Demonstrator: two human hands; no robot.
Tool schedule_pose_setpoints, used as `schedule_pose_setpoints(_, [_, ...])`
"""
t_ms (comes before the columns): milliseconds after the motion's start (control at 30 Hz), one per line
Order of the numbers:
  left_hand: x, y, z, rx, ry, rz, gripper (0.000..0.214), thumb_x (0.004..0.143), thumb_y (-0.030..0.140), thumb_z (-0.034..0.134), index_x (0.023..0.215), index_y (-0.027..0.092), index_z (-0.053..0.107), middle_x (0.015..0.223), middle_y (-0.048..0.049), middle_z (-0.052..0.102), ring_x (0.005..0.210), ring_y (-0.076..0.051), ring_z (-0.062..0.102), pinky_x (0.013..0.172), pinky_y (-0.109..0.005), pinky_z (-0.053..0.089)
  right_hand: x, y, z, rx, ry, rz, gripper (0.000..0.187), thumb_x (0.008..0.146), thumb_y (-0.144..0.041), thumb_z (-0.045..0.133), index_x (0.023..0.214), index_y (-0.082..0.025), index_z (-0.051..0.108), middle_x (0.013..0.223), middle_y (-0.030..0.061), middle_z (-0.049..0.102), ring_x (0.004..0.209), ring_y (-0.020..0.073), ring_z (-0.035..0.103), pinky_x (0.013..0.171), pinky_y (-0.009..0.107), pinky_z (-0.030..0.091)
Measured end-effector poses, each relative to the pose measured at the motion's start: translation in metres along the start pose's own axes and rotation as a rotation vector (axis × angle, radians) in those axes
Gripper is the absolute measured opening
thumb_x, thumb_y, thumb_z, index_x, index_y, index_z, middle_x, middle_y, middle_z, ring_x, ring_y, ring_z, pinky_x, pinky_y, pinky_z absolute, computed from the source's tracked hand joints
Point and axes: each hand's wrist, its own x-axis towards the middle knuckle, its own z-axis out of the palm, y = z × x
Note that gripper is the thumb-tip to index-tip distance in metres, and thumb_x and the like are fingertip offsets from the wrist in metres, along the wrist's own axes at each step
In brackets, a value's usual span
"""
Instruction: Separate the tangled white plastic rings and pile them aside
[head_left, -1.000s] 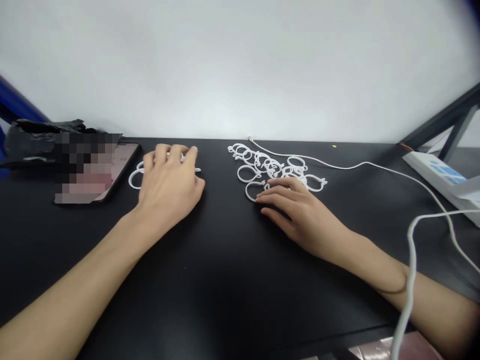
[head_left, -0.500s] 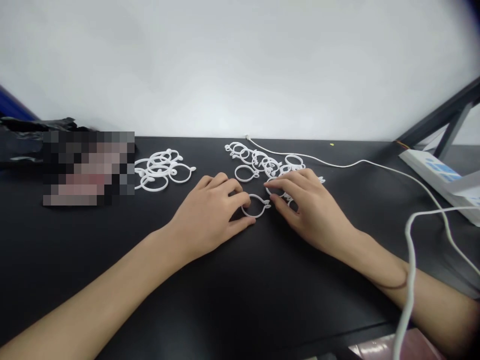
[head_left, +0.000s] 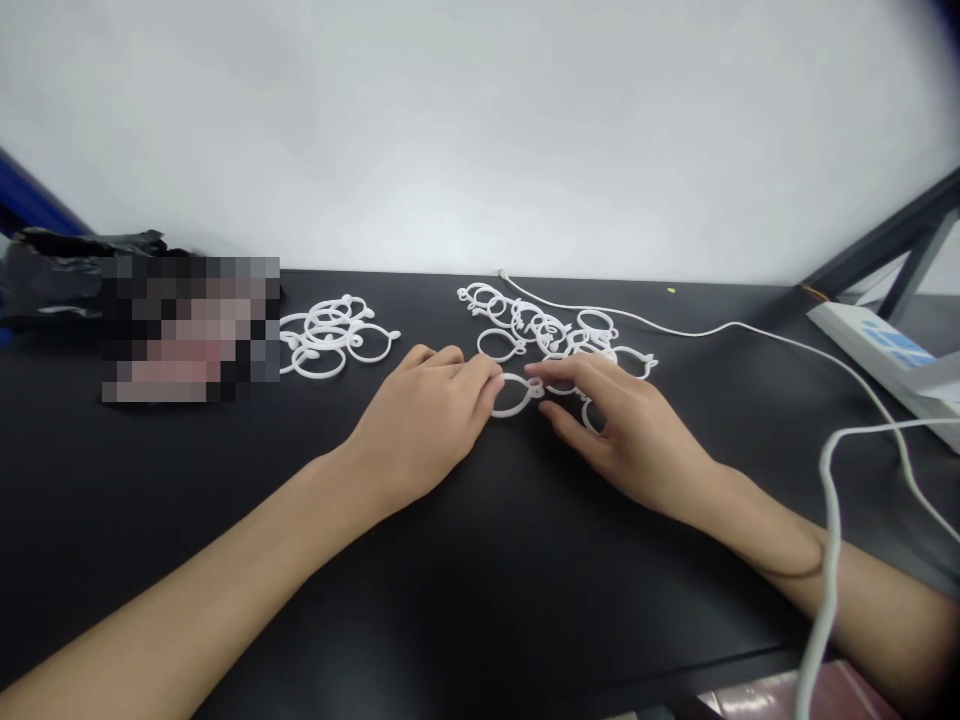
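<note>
A white plastic ring [head_left: 512, 411] with small rounded tabs at its right end lies between my hands, just above the black tabletop. My left hand [head_left: 431, 410] pinches its left side between thumb and forefinger. At the tab end, my right hand [head_left: 626, 410] has its thumb and forefinger apart, the forefinger close to the tabs; whether it touches them I cannot tell. Behind and partly under my right hand, a loose pile of similar white rings [head_left: 551, 335] spreads out. Another heap of white rings [head_left: 330, 335] lies to the left, beyond my left hand.
A white cable [head_left: 697, 333] runs along the back and down the right side, passing over my right forearm. At far left lies a black plastic bag [head_left: 60, 270] beside a blurred-out patch. A white box-like object [head_left: 877, 340] sits at right under a dark metal frame.
My left thumb and forefinger have closed on the ring's left side, and the ring has lifted slightly. My right fingers stay apart near the tabs. The view has shifted a little.
</note>
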Motion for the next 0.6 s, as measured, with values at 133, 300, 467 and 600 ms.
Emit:
schedule_pose_setpoints(133, [-0.0003, -0.0008, 0.0006, -0.023, 0.012, 0.018, 0.034, 0.101, 0.021, 0.033, 0.106, 0.013, 0.065, 0.073, -0.0036, 0.066, 0.077, -0.022, 0.061, 0.079, -0.039, 0.044, -0.0003, -0.0030, -0.0001, 0.117, -0.001, -0.009, 0.019, 0.091, -0.015, 0.057, 0.110, -0.019, 0.060, 0.099, 0.0027, 0.069, 0.087, 0.0125, 0.066, 0.077, 0.024, 0.055])
schedule_pose_setpoints(300, [-0.0007, 0.0000, 0.0018, 0.028, 0.052, 0.051, 0.031, 0.099, 0.021, 0.038, 0.102, 0.013, 0.068, 0.073, -0.0051, 0.067, 0.073, -0.022, 0.060, 0.076, -0.038, 0.045, -0.0023, -0.0070, -0.0032, 0.186, 0.033, 0.026, 0.023, 0.089, -0.016, 0.061, 0.111, -0.021, 0.059, 0.094, -0.0006, 0.070, 0.081, 0.0101, 0.067, 0.070, 0.019, 0.055])
schedule_pose_setpoints(467, [-0.0014, -0.0016, 0.0045, 0.011, 0.090, 0.087, 0.026, 0.097, 0.018, 0.044, 0.100, 0.013, 0.069, 0.073, -0.0047, 0.067, 0.072, -0.021, 0.059, 0.077, -0.038, 0.045, -0.0032, -0.0079, -0.0040, 0.205, 0.046, 0.001, 0.021, 0.090, -0.019, 0.061, 0.111, -0.022, 0.060, 0.099, 0.0008, 0.071, 0.085, 0.0112, 0.069, 0.074, 0.021, 0.055])
schedule_pose_setpoints(600, [-0.0026, -0.0013, 0.0050, -0.023, 0.092, 0.099, 0.026, 0.097, 0.020, 0.044, 0.101, 0.013, 0.069, 0.076, -0.0044, 0.069, 0.076, -0.021, 0.059, 0.079, -0.039, 0.044, -0.0018, -0.0081, -0.0031, 0.186, 0.059, 0.008, 0.015, 0.092, -0.020, 0.059, 0.106, -0.022, 0.061, 0.096, 0.0011, 0.072, 0.082, 0.0113, 0.068, 0.074, 0.022, 0.054])
